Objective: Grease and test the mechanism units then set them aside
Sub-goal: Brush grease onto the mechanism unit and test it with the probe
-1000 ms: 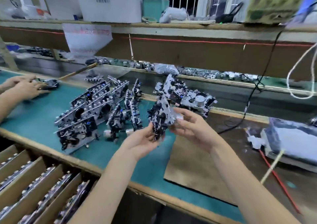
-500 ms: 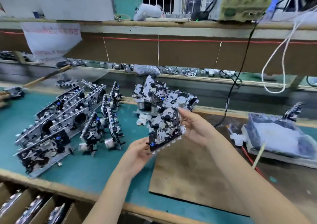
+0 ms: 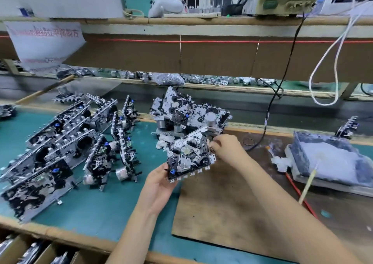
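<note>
**Teal bench mat (image 3: pixel 96 207) packed left, brown board (image 3: pixel 222 213) open**

A silver-and-black mechanism unit (image 3: pixel 189 156) hangs tilted over the board's far-left corner, left hand (image 3: pixel 159 185) gripping its lower corner, right hand (image 3: pixel 228 148) pinching its upper-right edge. Stood units (image 3: pixel 66 142) crowd the left; a pile (image 3: pixel 187 112) lies just behind.

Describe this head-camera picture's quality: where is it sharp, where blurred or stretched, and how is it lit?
Head view: the held mechanism unit at the centre is sharpest. Head view: the rows of units at the left edge look smeared and stretched by the wide lens. Head view: light is soft and even, with small glints on metal; the recess under the shelf is darker.
</note>
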Tool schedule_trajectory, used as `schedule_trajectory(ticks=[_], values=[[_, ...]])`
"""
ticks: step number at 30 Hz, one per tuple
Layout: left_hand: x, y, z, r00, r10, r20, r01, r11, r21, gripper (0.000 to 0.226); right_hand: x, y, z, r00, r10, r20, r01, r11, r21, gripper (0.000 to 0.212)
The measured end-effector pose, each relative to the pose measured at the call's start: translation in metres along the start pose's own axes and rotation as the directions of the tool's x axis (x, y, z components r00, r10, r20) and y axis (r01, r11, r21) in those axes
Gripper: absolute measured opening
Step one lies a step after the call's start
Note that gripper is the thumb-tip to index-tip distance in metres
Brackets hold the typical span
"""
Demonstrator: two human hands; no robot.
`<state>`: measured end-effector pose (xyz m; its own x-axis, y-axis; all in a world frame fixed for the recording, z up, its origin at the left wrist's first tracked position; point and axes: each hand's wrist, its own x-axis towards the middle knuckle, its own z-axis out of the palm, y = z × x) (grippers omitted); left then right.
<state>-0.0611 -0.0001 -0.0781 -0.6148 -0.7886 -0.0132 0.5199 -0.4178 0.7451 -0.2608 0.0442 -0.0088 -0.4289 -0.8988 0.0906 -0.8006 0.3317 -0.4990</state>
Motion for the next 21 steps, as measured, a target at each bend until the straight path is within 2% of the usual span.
schedule_trajectory(ticks=[1, 2, 4, 6, 8, 9, 11, 13, 15, 18, 21], values=[[-0.001, 0.001, 0.001, 1.0, 0.01, -0.022, -0.011, 1.0, -0.01, 0.021, -0.001, 0.001, 0.005, 0.998, -0.017, 0.056, 0.022, 0.994, -0.103, 0.025], [-0.001, 0.001, 0.0, 0.999, 0.017, -0.049, -0.018, 1.0, -0.01, 0.02, -0.002, 0.002, 0.01, 0.995, -0.019, 0.103, 0.036, 0.984, -0.174, 0.023], [-0.001, 0.0, -0.002, 0.997, 0.009, -0.071, -0.009, 1.0, 0.001, 0.041, -0.005, 0.002, 0.016, 0.991, -0.016, 0.132, 0.045, 0.974, -0.223, 0.026], [-0.003, 0.002, -0.001, 0.997, 0.018, -0.078, -0.017, 1.0, 0.012, 0.045, -0.008, 0.003, 0.02, 0.992, -0.013, 0.127, 0.042, 0.971, -0.234, 0.036], [-0.004, 0.003, 0.0, 0.996, 0.027, -0.083, -0.025, 0.999, 0.025, 0.045, -0.012, 0.005, 0.02, 0.992, -0.007, 0.126, 0.036, 0.973, -0.229, 0.028], [-0.004, 0.003, 0.001, 0.996, 0.03, -0.088, -0.027, 0.999, 0.032, 0.045, -0.014, 0.005, 0.018, 0.992, -0.008, 0.124, 0.031, 0.982, -0.184, 0.023], [-0.005, 0.002, 0.0, 0.995, 0.035, -0.09, -0.03, 0.998, 0.047, 0.044, -0.017, 0.007, 0.012, 0.994, 0.001, 0.112, -0.002, 1.0, 0.012, 0.022], [-0.005, 0.003, 0.001, 0.995, 0.036, -0.098, -0.031, 0.998, 0.055, 0.043, -0.02, 0.008, 0.001, 0.995, 0.007, 0.103, -0.032, 0.968, 0.248, 0.023], [-0.005, 0.002, 0.0, 0.994, 0.042, -0.103, -0.036, 0.998, 0.061, 0.04, -0.025, 0.01, -0.012, 0.993, -0.009, 0.116, -0.038, 0.919, 0.393, 0.021], [-0.004, 0.002, 0.0, 0.993, 0.065, -0.102, -0.054, 0.994, 0.1, 0.028, -0.032, 0.012, -0.027, 0.99, -0.052, 0.129, -0.012, 0.89, 0.455, 0.03], [-0.005, 0.002, 0.002, 0.993, 0.081, -0.09, -0.072, 0.992, 0.101, 0.024, -0.036, 0.01, -0.035, 0.986, -0.082, 0.145, 0.022, 0.926, 0.377, 0.038]])
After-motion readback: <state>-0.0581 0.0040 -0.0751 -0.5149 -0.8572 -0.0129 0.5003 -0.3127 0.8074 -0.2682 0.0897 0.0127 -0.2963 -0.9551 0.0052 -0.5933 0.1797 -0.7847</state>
